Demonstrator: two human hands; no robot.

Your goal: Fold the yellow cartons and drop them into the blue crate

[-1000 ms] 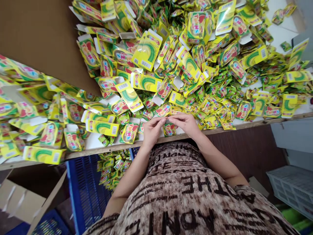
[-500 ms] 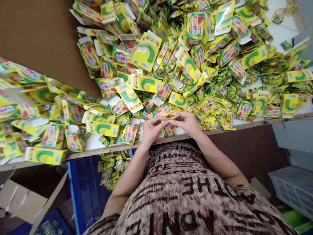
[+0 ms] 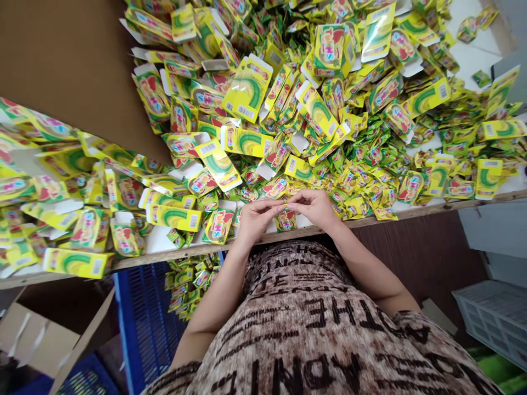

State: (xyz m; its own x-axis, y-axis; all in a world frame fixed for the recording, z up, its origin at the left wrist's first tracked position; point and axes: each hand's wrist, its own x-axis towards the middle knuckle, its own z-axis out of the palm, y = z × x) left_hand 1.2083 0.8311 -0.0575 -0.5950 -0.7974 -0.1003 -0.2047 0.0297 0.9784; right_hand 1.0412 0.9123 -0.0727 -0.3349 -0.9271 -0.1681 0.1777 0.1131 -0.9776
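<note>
The left hand (image 3: 257, 222) and right hand (image 3: 316, 209) meet at the top of a small printed box (image 3: 286, 221), each grip narrow, fingertips pinching its upper edge. The box is at the desk's (image 3: 158, 240) near edge; I see loose packets (image 3: 370, 184) heaped just beyond, toward the right.

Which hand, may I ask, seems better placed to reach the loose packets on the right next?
Probably the right hand: it is nearer the packets, while the left hand is farther off, beyond it.
</note>
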